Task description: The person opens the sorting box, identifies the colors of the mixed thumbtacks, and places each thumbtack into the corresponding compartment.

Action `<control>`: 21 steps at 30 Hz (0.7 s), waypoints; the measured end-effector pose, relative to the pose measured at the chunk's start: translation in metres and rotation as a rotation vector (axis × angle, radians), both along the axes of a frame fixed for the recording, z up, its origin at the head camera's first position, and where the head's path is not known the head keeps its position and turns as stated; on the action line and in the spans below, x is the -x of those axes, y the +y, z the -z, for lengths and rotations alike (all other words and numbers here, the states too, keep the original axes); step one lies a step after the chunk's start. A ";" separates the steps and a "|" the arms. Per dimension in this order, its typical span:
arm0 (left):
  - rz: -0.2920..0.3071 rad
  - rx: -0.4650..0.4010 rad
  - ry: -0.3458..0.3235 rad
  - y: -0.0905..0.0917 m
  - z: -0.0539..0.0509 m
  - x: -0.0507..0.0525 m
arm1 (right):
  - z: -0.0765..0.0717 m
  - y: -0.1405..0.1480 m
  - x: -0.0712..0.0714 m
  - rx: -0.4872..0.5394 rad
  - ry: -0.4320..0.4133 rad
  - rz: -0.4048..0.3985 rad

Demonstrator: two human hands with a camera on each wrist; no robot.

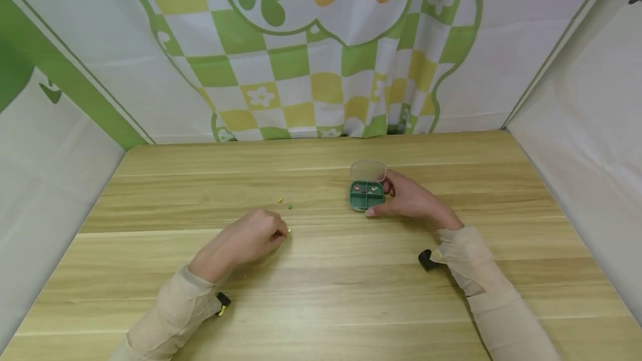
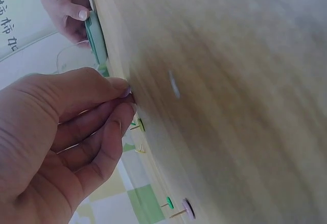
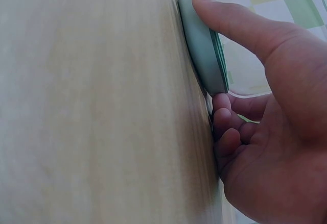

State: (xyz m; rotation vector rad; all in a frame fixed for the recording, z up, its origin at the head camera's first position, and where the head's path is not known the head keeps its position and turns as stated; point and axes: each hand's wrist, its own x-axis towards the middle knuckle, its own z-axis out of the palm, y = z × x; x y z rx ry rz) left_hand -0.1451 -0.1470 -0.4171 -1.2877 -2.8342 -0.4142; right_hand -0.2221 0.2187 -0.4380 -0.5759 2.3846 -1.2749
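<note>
1. Pinching with thumb and fingertips drawn together, the left hand [image 1: 243, 241] is apparently holding a tack [image 2: 128, 89], mostly hidden, low over the table [image 1: 326, 299].
2. Loose tacks are lying near that hand, so the work seems to be standing part-way, these being what is left outside.
3. The green case [image 1: 358, 201] is resting on the table to their right, its clear lid [image 1: 368, 170] standing raised; small pieces [image 1: 357, 188] are sitting in its far compartments, presumably the part done.
4. The right hand [image 1: 411, 199] is gripping the case's right side, thumb at the near edge, fingers curled.
5. Counting: the left wrist view is showing two yellow tacks [image 2: 142, 125], one green tack [image 2: 169, 202] and one lilac tack [image 2: 189, 209] loose.
6. One case is showing four compartments, one lid and at least two pieces, too small to count surely.
</note>
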 end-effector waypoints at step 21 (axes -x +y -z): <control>-0.038 0.014 -0.055 0.002 -0.009 0.003 | 0.001 0.001 0.001 -0.004 0.010 -0.002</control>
